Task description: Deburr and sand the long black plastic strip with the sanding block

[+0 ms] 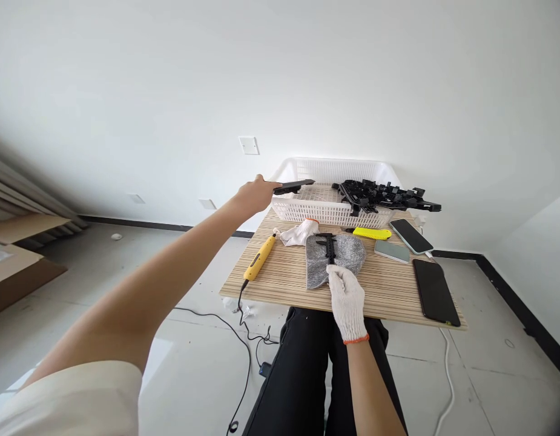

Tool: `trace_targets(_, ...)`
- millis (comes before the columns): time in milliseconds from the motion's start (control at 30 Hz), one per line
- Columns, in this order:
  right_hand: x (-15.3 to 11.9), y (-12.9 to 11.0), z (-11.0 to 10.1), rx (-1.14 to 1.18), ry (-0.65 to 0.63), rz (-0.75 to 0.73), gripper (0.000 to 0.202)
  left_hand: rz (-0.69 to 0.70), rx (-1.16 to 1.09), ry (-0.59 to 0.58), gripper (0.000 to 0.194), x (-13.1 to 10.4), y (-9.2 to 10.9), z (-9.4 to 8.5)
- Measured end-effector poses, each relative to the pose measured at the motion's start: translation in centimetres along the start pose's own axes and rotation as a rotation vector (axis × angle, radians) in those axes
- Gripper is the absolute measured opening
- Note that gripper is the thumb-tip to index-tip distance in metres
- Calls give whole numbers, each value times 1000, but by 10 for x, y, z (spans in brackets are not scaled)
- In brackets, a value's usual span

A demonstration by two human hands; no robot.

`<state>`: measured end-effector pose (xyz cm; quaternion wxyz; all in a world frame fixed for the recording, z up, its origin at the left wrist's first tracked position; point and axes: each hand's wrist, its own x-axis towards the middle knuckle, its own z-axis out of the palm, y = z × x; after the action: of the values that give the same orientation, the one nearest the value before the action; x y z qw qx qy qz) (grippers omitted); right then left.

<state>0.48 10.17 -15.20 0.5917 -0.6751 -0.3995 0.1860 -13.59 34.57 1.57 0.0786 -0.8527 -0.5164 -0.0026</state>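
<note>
My bare left hand (258, 194) reaches out to the left side of a white plastic basket (316, 213) and grips a flat black plastic part (295, 185) above its rim. In a white knitted glove, my right hand (346, 297) is closed around the lower end of a black caliper (329, 247). The caliper's jaws point away from me, over a grey cloth (316, 272) on the small table (284, 281). A tangled pile of black plastic parts (379, 195) fills the basket's right side and juts past its edge.
Left on the table lies a yellow corded pen-like tool (260, 258), near a loose white glove (300, 233). To the right are a yellow-handled knife (371, 234), a grey-green flat case (392, 251), a phone on a cable (411, 236) and a black phone (436, 292). Cords trail over the floor.
</note>
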Motion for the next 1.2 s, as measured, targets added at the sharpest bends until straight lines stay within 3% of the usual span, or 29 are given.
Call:
trace_targets(233, -1, -1, -1, -5, -20, 16, 32, -44, 118, 2, 48, -3, 22, -7)
trace_targets(567, 0, 0, -1, -9, -21, 18, 30, 7, 198, -17, 42, -1, 53, 13)
trace_targets(833, 1, -1, -1, -16, -33, 17, 29, -22, 182, -52, 43, 0, 48, 6)
trace_targets(1000, 0, 1, 0, -2, -31, 13, 28, -33, 137, -64, 56, 3, 40, -3)
trace_targets(1200, 0, -2, -1, -7, -41, 25, 29, -41, 86, 0, 53, 5, 40, -14)
